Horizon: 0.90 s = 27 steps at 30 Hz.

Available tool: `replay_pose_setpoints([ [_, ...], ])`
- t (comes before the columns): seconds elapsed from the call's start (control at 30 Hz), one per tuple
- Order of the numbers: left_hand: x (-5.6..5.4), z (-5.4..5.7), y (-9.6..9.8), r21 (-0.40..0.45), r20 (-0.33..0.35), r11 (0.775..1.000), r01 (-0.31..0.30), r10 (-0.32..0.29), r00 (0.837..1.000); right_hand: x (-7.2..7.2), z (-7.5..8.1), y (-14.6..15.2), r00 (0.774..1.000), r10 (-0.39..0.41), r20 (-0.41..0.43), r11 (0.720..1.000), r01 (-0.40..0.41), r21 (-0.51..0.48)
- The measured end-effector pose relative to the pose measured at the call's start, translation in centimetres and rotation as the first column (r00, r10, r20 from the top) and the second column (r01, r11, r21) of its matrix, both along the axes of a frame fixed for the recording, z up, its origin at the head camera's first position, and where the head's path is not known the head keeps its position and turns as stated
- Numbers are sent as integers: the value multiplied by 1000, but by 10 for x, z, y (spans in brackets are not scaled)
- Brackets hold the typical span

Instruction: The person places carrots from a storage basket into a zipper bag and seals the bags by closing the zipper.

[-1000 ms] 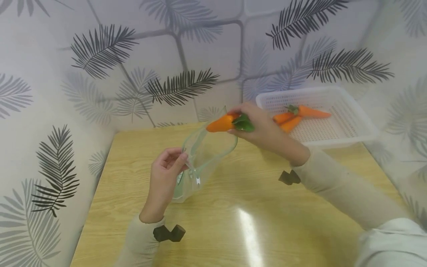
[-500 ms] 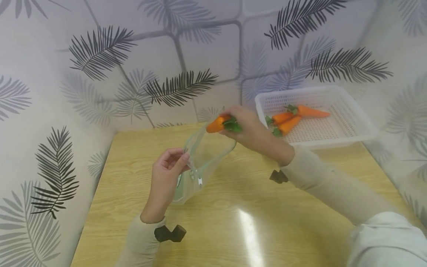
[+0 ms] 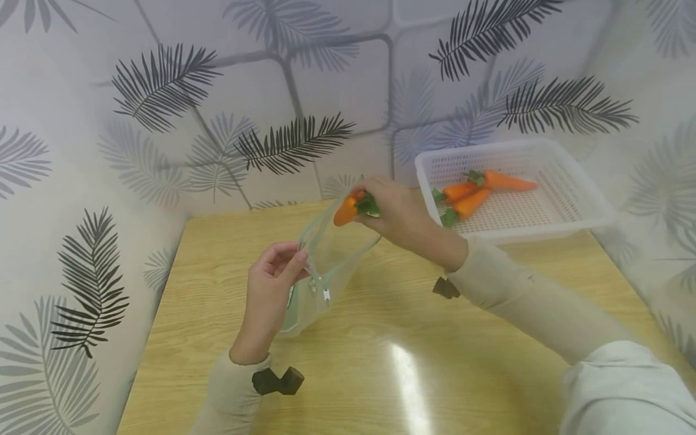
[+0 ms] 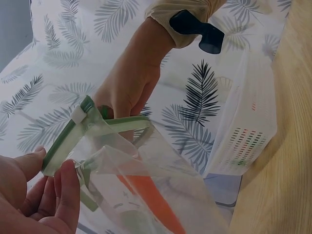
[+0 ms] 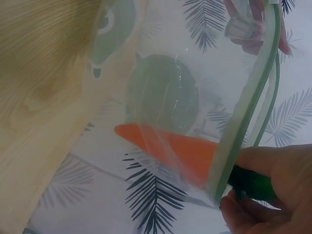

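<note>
Clear bag (image 3: 338, 260) has one carrot (image 3: 345, 211) inside, leafy top poking out; white basket (image 3: 535, 212) holds three more carrots (image 3: 472, 203); left hand (image 3: 269, 278) pinches the bag's rim, right hand (image 3: 397, 208) grips the carrot at its leafy end. Vs a second ago: right hand and carrot shifted left, tip now angled down; two leafy tops in the basket uncovered; left hand about the same.

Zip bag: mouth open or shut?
Open: the bag has its green edges apart, and the carrot in the right hand reaches in between them.
</note>
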<state>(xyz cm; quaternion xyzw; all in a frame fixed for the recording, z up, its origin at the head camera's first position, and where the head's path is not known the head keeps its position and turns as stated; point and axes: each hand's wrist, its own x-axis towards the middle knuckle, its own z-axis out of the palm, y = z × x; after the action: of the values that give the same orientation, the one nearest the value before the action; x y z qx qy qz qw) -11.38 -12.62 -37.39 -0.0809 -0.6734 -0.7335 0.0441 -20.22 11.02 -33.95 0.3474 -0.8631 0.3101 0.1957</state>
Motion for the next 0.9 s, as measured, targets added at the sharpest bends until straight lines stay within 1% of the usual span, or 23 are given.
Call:
replay_pose_setpoints([
  [0.13,-1,-2,-2,21,13,1000,4,-4,1000,1,-2,0,1000,-1,-22,1000,1,3],
  [0.3,-3,-3,-4,47,24,999,-10,9,1000,2,-2,5,999,17,-31,999,-18,-36],
  [0.4,-3,-3,-5,61,35,998,-18,16,999,1,-2,13,1000,5,-18,998,-6,-65],
  [0.5,-3,-4,-7,74,44,997,-25,22,999,-1,-1,24,998,-28,54,996,33,-80],
  [0.63,-3,-4,-8,83,38,996,-21,18,999,-6,-3,43,979,-79,190,990,100,-104],
  [0.67,-2,-4,-9,87,34,996,-20,17,999,-8,-4,48,974,-92,208,988,116,-105],
  [0.8,-2,-4,-10,88,31,996,-23,21,999,-23,-10,76,959,-167,231,977,192,-89],
  [0.9,-1,-5,-11,95,29,995,-28,26,999,-36,-17,100,930,-236,283,964,260,-49],
])
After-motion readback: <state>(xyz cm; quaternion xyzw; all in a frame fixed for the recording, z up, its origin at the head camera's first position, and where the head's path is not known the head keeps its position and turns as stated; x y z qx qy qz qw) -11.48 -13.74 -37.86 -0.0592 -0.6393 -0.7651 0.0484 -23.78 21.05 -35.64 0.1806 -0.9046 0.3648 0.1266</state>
